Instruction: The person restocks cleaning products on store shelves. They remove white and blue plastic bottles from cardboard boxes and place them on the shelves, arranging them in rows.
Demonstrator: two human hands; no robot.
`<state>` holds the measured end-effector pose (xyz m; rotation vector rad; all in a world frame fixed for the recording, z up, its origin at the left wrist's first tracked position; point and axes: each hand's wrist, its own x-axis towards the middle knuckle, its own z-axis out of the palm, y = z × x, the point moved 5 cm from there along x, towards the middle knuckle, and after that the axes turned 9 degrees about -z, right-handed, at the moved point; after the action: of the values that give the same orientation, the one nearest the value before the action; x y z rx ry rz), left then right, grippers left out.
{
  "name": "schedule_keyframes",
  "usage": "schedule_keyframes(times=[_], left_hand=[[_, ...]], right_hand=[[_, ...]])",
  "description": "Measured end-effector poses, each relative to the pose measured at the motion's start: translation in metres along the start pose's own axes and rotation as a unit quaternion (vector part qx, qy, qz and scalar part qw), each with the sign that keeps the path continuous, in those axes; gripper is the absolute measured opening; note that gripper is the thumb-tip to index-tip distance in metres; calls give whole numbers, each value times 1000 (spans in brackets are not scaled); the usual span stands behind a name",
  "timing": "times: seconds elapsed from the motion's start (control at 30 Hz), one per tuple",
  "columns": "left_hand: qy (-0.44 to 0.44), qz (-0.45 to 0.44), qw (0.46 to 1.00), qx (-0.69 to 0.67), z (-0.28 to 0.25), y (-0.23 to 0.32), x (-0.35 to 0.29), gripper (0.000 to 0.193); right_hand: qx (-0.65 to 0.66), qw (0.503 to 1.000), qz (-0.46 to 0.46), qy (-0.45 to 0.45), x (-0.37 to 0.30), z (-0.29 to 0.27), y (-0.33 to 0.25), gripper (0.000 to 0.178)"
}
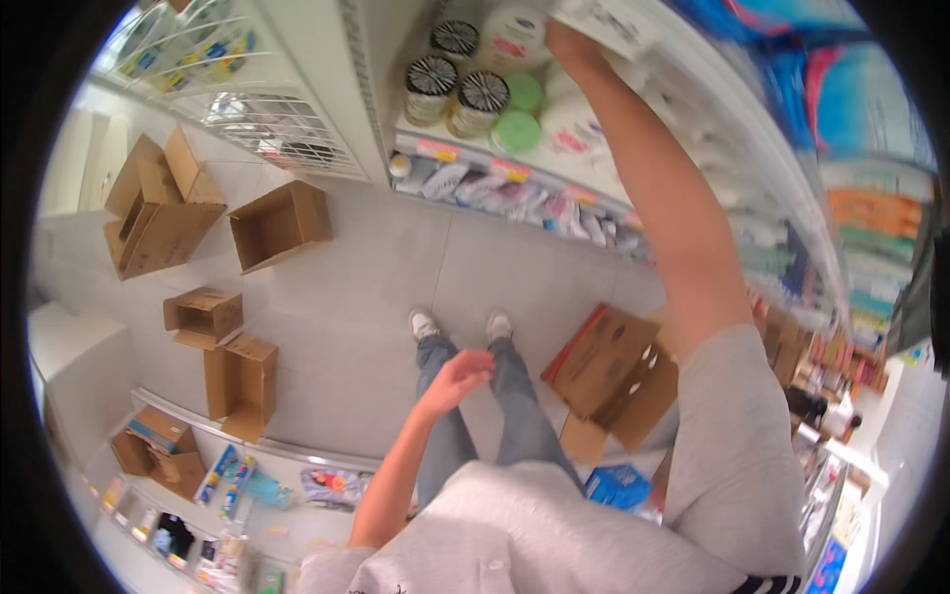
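Head view: the right hand [572, 45] reaches up to a white pack [604, 20] on the top shelf [515, 156]; whether its fingers grip it, I cannot tell. The left hand [457, 378] hangs loosely open, holding nothing, over the floor [376, 287]. Stocking the shelf seems underway; next needs a careful, steady push.

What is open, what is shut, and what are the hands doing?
right hand: raised to the shelf, touching a white pack; grip hidden
left hand: empty, fingers loosely curled, hanging free
cardboard boxes on the floor: open, flaps up
box by the feet: open, tipped over
jars: lids on, upright
green-capped containers: closed
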<state>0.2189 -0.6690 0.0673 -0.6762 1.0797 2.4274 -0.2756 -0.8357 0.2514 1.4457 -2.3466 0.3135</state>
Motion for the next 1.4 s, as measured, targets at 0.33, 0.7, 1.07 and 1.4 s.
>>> schedule_keyframes(times=[0.33, 0.7, 1.07, 1.4], left_hand=[[92, -69, 979, 166, 10, 38, 21, 14], [24, -161, 940, 301, 188, -37, 119, 16], [1, -236, 887, 398, 355, -290, 200, 27], [-47, -295, 739, 604, 303, -381, 213, 18]], right_hand=[[298, 902, 304, 75, -373, -65, -130, 42], [235, 589, 770, -71, -885, -113, -143, 22], [254, 463, 848, -37, -1112, -68, -34, 18], [165, 461, 872, 18, -1267, -15, 161, 38]])
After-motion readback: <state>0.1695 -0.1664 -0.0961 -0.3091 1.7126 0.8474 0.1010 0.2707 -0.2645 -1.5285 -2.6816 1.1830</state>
